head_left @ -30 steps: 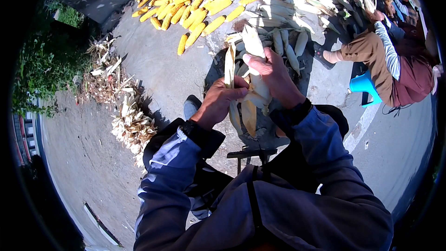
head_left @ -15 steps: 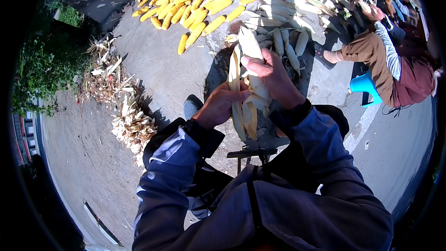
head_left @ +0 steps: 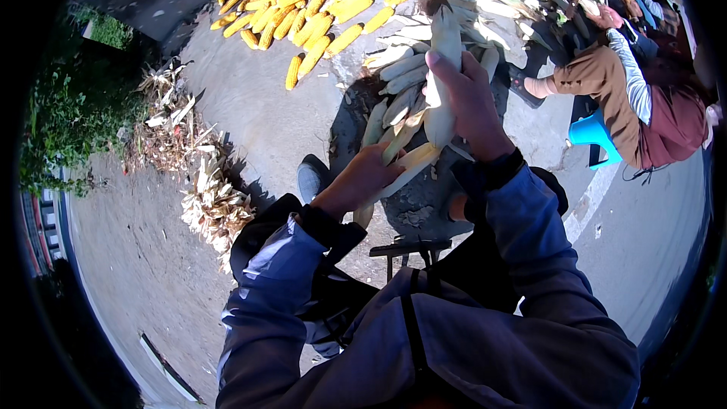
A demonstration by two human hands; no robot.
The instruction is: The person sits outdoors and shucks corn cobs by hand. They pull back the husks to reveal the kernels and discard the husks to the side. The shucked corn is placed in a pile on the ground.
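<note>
Right fingers grip one corn ear; left fingers pinch at least two husk strips.

No lettering, label, number or sign can be read anywhere. Small marks on the dark shoe at the right of the frame, and details on the structure at the far left edge, are too small to make out.

Papery husk (matt); smooth plastic stool.
</note>
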